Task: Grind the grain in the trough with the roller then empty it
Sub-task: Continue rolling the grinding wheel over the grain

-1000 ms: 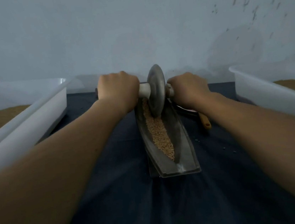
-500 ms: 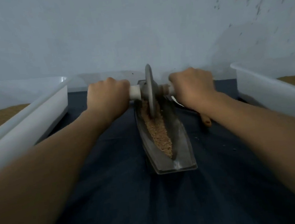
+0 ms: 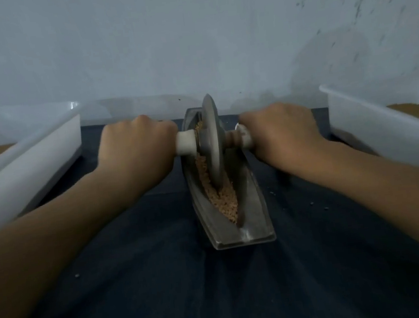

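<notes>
A grey boat-shaped metal trough (image 3: pixel 252 211) lies lengthwise on the dark cloth in the middle of the table. Tan grain (image 3: pixel 224 199) fills its groove. A grey metal disc roller (image 3: pixel 213 142) stands on edge in the groove, on the grain, about halfway along the trough. My left hand (image 3: pixel 136 152) grips the roller's white left handle (image 3: pixel 187 144). My right hand (image 3: pixel 281 131) grips the right handle (image 3: pixel 241 137). Both fists hide the handle ends.
A white plastic bin (image 3: pixel 27 165) with brown grain stands at the left, and a second white bin (image 3: pixel 373 128) with brown grain at the right. A pale wall rises just behind the trough. A few stray grains (image 3: pixel 311 203) lie on the dark cloth (image 3: pixel 193 293).
The roller has come back from the far end of the trough toward me, along the groove, with both hands still on its handles.
</notes>
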Action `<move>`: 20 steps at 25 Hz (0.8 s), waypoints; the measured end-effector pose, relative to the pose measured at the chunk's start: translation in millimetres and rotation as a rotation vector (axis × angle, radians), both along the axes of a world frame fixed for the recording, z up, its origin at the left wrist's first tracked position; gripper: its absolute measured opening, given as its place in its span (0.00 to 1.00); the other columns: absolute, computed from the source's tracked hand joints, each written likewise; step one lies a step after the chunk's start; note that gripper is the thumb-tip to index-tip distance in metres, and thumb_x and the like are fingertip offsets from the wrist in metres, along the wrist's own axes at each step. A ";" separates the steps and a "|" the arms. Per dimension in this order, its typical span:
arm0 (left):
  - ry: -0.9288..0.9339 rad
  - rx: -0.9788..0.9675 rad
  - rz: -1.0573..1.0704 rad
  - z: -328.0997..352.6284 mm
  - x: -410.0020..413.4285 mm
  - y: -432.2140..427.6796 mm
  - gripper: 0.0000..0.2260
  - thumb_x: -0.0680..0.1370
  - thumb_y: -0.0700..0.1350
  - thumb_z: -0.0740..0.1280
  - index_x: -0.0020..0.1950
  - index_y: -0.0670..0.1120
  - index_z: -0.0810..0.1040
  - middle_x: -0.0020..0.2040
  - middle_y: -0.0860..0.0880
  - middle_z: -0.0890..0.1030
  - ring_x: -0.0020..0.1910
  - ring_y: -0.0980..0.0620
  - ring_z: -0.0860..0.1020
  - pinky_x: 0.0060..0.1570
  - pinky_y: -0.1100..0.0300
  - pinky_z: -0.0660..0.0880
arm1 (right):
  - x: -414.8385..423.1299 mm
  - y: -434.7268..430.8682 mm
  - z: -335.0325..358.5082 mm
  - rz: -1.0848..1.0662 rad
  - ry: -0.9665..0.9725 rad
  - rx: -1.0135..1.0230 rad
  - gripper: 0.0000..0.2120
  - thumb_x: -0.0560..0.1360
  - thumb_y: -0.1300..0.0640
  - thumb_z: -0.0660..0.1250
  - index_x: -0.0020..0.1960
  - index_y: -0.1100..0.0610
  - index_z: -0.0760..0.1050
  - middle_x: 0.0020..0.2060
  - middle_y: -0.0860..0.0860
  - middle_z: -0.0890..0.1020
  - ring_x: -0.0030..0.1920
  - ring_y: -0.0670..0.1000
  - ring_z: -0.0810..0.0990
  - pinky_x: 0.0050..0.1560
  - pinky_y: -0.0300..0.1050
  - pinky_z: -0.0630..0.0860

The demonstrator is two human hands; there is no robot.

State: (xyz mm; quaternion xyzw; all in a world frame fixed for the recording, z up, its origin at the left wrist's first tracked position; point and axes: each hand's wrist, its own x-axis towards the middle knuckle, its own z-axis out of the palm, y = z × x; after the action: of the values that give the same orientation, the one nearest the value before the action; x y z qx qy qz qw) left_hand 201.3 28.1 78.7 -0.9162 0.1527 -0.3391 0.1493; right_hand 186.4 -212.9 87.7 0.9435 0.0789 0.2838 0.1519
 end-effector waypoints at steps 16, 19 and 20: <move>0.041 -0.082 0.044 -0.2 19.0 -10.0 0.04 0.75 0.49 0.69 0.44 0.51 0.75 0.33 0.50 0.70 0.29 0.47 0.72 0.29 0.58 0.62 | 23.8 17.1 11.5 -0.007 0.048 0.039 0.07 0.74 0.55 0.70 0.45 0.47 0.72 0.36 0.49 0.74 0.38 0.56 0.77 0.32 0.43 0.64; 0.138 -0.129 0.082 15.6 41.5 -18.7 0.06 0.79 0.48 0.65 0.54 0.49 0.78 0.44 0.45 0.78 0.42 0.41 0.79 0.36 0.53 0.67 | 46.5 30.4 26.5 -0.072 0.101 0.058 0.07 0.76 0.58 0.69 0.54 0.52 0.78 0.48 0.55 0.80 0.49 0.59 0.80 0.40 0.47 0.68; 0.151 -0.133 0.076 14.9 36.3 -17.3 0.06 0.78 0.48 0.65 0.53 0.49 0.78 0.44 0.45 0.78 0.42 0.41 0.79 0.36 0.53 0.68 | 40.0 31.7 27.5 -0.071 0.117 0.049 0.07 0.76 0.58 0.70 0.54 0.51 0.78 0.48 0.54 0.80 0.48 0.59 0.80 0.40 0.46 0.67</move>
State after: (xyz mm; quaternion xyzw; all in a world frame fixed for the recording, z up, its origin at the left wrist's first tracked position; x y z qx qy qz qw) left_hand 237.6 10.8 93.5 -0.9521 0.1060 -0.2728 0.0890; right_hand 226.4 -181.1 115.2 0.9642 0.0472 0.2243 0.1337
